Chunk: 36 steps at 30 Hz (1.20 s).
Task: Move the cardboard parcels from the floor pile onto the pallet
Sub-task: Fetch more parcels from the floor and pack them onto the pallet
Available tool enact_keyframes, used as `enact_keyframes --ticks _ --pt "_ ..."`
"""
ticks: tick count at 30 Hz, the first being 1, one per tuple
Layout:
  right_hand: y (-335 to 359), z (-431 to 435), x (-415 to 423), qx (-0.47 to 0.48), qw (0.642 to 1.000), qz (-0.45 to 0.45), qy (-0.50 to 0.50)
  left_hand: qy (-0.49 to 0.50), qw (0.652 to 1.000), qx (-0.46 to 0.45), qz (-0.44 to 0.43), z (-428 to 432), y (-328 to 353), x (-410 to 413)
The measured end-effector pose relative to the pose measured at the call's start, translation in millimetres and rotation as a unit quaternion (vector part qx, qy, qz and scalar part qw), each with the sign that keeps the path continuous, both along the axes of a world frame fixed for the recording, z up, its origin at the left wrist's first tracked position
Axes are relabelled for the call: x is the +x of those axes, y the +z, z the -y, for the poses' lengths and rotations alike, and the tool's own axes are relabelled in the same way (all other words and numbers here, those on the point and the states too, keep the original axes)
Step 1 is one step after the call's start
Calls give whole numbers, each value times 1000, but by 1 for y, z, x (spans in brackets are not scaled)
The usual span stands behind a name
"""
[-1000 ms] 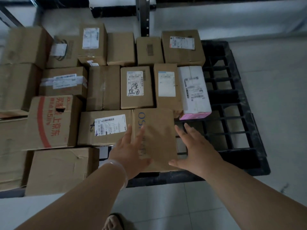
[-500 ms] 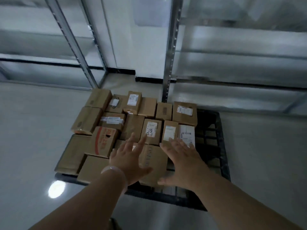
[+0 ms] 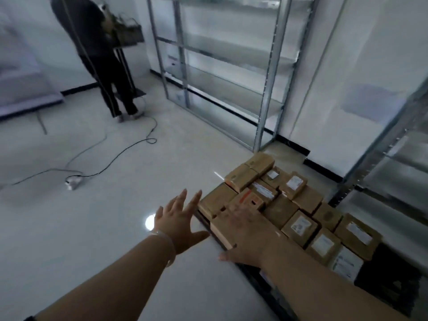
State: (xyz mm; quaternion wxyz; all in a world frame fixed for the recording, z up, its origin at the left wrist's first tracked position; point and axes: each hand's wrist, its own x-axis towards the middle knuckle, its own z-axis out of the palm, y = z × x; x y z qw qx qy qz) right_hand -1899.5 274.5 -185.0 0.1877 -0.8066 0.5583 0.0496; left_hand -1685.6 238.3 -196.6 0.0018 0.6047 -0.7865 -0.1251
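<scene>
Near the parcels [image 3: 301, 225] on the pallet [image 3: 391, 281], left hand [image 3: 179, 222] and right hand [image 3: 247, 235] wide, fingers splayed, empty.

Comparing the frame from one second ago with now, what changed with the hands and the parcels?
Both hands came off the parcels and drew back: the left hand now hangs open over the floor, the right hand open above the near corner of the pallet. The view swung left, bringing a standing person and loose cables into sight. The parcels keep their rows.
</scene>
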Motion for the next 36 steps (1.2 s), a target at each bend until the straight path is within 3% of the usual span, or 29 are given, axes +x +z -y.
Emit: enact_keyframes --ticks 12,21,29,36 --pt "42 54 317 -35 977 -21 210 230 973 -7 -1 -49 28 308" --pt "44 58 526 -68 937 -45 340 400 916 -9 -31 -115 25 479" --pt "22 45 678 -41 861 -37 506 545 836 -3 -56 -160 6 574" --pt "19 85 801 -60 785 -62 613 669 741 11 -52 -157 -8 643"
